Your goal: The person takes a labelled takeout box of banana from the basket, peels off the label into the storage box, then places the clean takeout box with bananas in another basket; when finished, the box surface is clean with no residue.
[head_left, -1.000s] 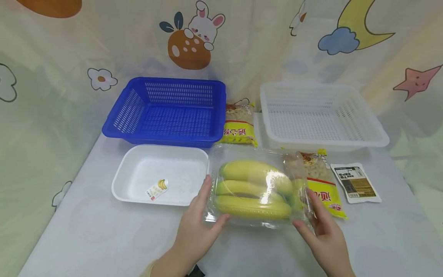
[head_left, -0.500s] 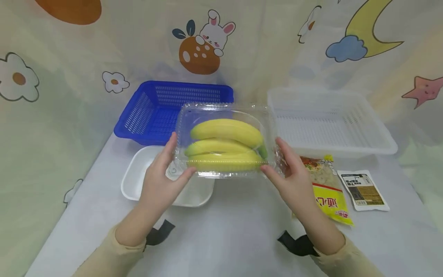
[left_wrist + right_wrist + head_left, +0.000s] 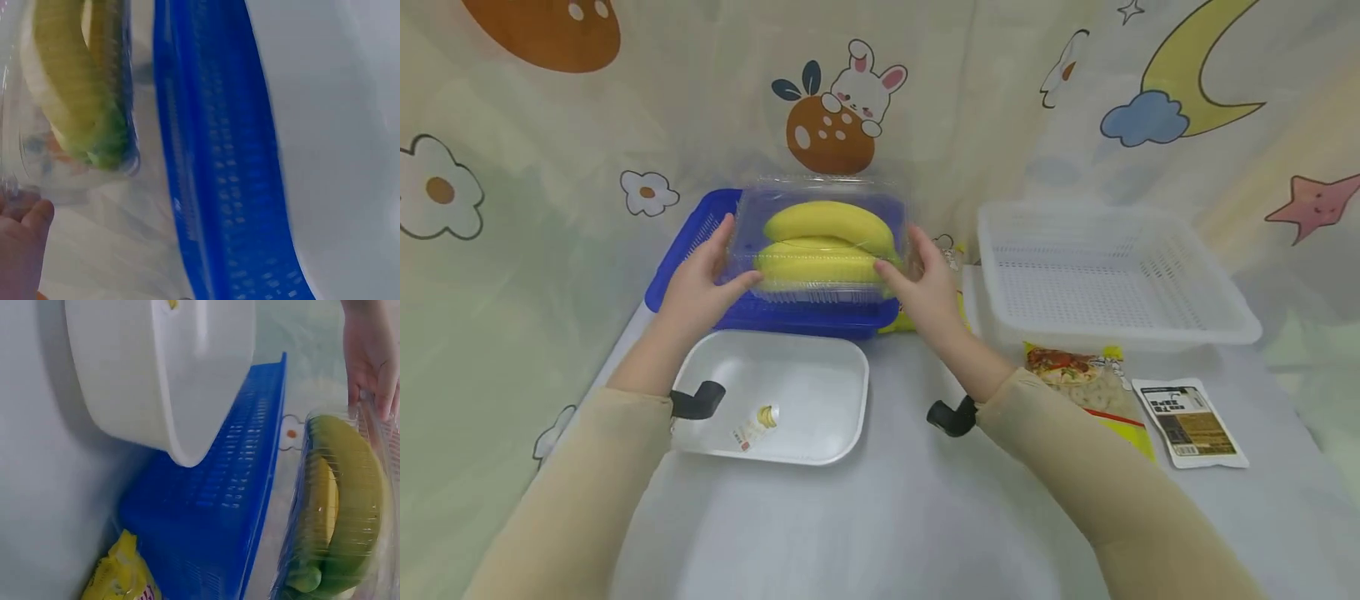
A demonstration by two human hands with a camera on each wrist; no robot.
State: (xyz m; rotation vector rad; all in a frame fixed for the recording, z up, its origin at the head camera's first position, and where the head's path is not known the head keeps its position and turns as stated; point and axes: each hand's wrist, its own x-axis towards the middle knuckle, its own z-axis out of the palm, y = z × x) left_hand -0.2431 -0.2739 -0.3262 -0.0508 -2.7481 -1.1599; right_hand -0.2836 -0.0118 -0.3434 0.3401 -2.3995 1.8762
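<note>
Both hands hold a clear plastic box [image 3: 822, 294] of yellow bananas [image 3: 829, 223] above the blue basket [image 3: 775, 318] in the head view. My left hand [image 3: 698, 283] grips its left end, with the thumb at the front lower edge. At the opposite end my right hand [image 3: 927, 287] grips it the same way. In the left wrist view the box [image 3: 75, 184] stands apart from the basket rim, over it. The right wrist view shows the bananas [image 3: 350, 512] through the ridged wall, with the left hand [image 3: 375, 369] at the far end.
A white tray [image 3: 835, 433] with a banana sticker lies in front of the basket. A white basket [image 3: 1105, 321] stands at the back right. Nearby are a yellow food bag [image 3: 1075, 379] and a white pouch [image 3: 1189, 421]; another yellow bag [image 3: 898, 321] is partly hidden beside the blue basket.
The hands have lifted the box of bananas off the right part of the table and carried it leftward and away from the body, over the blue basket. The white tray is uncovered again.
</note>
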